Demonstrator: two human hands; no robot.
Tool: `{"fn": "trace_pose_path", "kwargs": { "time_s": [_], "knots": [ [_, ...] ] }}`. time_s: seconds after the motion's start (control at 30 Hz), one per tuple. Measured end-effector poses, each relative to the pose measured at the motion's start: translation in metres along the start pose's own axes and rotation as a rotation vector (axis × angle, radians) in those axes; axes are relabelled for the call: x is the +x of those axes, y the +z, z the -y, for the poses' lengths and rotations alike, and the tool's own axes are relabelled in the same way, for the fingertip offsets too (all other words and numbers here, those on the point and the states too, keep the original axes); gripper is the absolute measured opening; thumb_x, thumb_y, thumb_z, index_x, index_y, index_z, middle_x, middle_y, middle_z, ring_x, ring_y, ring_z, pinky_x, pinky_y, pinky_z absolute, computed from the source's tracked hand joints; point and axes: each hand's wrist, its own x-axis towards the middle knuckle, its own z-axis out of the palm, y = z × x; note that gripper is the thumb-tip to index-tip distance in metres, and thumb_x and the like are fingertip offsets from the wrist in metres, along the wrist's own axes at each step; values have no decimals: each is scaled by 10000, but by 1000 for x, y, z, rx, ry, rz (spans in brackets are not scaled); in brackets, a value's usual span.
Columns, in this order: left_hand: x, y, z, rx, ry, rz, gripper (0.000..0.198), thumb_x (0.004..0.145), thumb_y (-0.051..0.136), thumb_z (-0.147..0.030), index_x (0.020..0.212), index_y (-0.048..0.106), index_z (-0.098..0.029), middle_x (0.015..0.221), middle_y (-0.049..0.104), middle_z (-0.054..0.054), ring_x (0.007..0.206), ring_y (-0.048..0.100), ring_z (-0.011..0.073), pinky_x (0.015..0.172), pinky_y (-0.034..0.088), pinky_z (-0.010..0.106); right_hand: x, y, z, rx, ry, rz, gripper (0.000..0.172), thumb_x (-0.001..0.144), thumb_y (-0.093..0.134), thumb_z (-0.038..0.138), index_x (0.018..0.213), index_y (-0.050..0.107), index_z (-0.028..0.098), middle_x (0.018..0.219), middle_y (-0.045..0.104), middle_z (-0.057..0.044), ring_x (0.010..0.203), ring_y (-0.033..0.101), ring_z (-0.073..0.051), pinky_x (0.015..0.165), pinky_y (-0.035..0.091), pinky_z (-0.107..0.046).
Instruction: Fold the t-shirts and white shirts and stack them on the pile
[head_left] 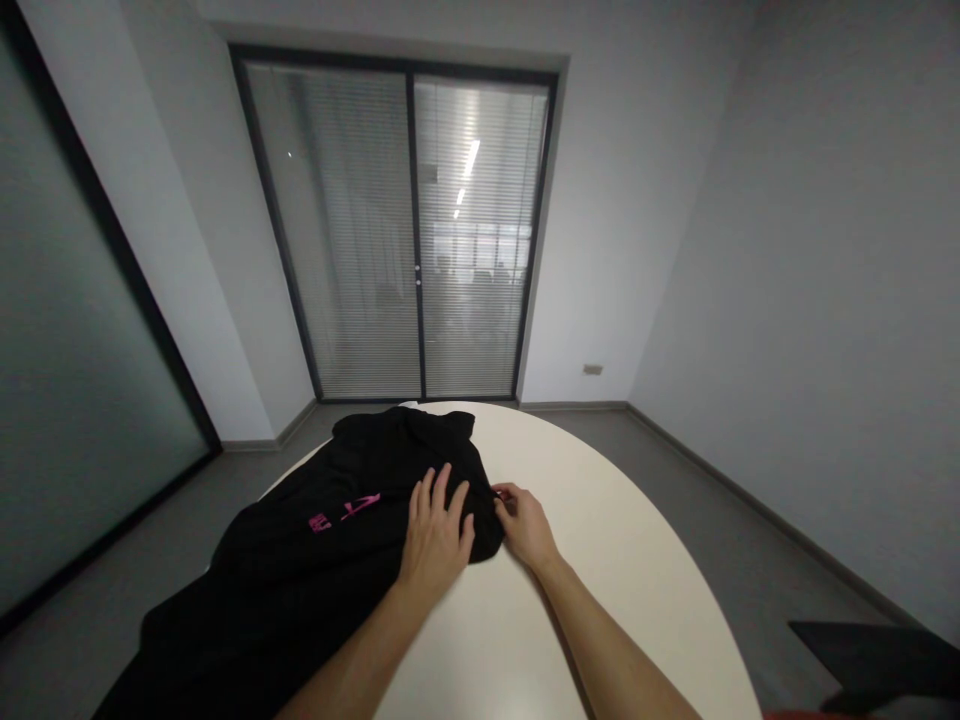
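Observation:
A black garment with pink markings lies spread over the left part of a round white table, its lower left part reaching the bottom of the view. My left hand rests flat on the garment near its right side, fingers spread. At the garment's right edge, my right hand has thumb and fingers pinched together on the black cloth. The pink markings lie to the left of my left hand.
Beyond the table stands a dark-framed glass door with blinds. A dark flat object is at the lower right, beside the table. Grey floor and pale walls surround the table, with a wall socket low behind it.

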Motion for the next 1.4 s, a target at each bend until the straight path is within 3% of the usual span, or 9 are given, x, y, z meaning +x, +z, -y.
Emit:
{"fn": "trace_pose_path", "kwargs": {
  "time_s": [0.2, 0.33, 0.5, 0.63, 0.77, 1.0, 1.1, 1.2, 1.4],
  "knots": [
    [-4, 4, 0, 119, -89, 83, 447, 971, 460, -364, 1345, 594, -159, 1353, 615, 154, 1272, 511, 336, 1143, 300, 560, 5, -9, -13, -107, 264, -219, 410, 914, 361, 286, 1212, 632, 212, 1021, 713, -77, 961, 654, -245, 828, 487, -353],
    [-7, -1, -16, 132, -80, 161, 397, 919, 524, -313, 1262, 651, -158, 1313, 617, 176, 1181, 550, 351, 1006, 434, 524, 3, -15, -4, -191, 193, -271, 442, 884, 388, 241, 1266, 601, 181, 1180, 672, -123, 1102, 593, -291, 914, 456, -404],
    [-11, 1, -22, 42, 14, 290, 356, 903, 536, -283, 1213, 670, -173, 1270, 662, 153, 1157, 577, 342, 963, 484, 489, -4, -10, 13, -176, -51, -84, 419, 947, 456, 358, 1331, 595, 264, 1340, 616, -76, 1254, 520, -267, 1064, 377, -430],
    [-6, -3, -20, -42, 60, 370, 313, 889, 546, -268, 1161, 676, -186, 1275, 672, 124, 1146, 606, 304, 947, 509, 421, -8, -1, 11, -297, -14, 59, 362, 960, 502, 360, 1281, 637, 263, 1386, 596, -83, 1312, 500, -273, 1159, 226, -540],
    [0, -13, -21, -61, 28, 346, 305, 893, 558, -309, 1156, 666, -200, 1208, 683, 107, 1045, 640, 272, 902, 518, 392, -7, 0, 7, -349, 20, 54, 321, 992, 432, 269, 1207, 670, 251, 1378, 615, -82, 1309, 525, -251, 1191, 110, -572],
    [-10, -23, -38, 134, -107, 312, 473, 861, 616, -335, 1305, 626, -171, 1215, 623, 192, 1112, 578, 373, 882, 509, 485, 0, -12, -2, -293, 177, -71, 441, 995, 278, 202, 1279, 614, 177, 1101, 747, -100, 1059, 681, -241, 1197, 124, -530],
    [-13, -31, -50, 43, -51, 427, 408, 898, 557, -315, 1272, 639, -175, 1139, 671, 169, 1052, 628, 340, 814, 533, 422, 2, -18, -8, -197, 247, -190, 505, 900, 280, 113, 1289, 594, 192, 1180, 715, -83, 1120, 645, -254, 1182, 149, -571],
    [-10, -43, -57, -189, 130, 610, 304, 924, 518, -350, 1125, 697, -208, 1024, 735, 109, 938, 687, 286, 810, 535, 382, 5, -22, -8, -152, 140, -282, 582, 785, 334, 84, 1285, 608, 203, 1341, 623, -76, 1264, 541, -247, 1170, 263, -477],
    [5, -69, -43, -260, 238, 758, 305, 937, 436, -246, 944, 739, -216, 1001, 749, 86, 968, 698, 255, 886, 515, 363, -1, -11, 4, -248, -4, -55, 517, 885, 532, 362, 1385, 573, 236, 1489, 496, -80, 1378, 421, -278, 1171, 297, -463]
  ]
}}
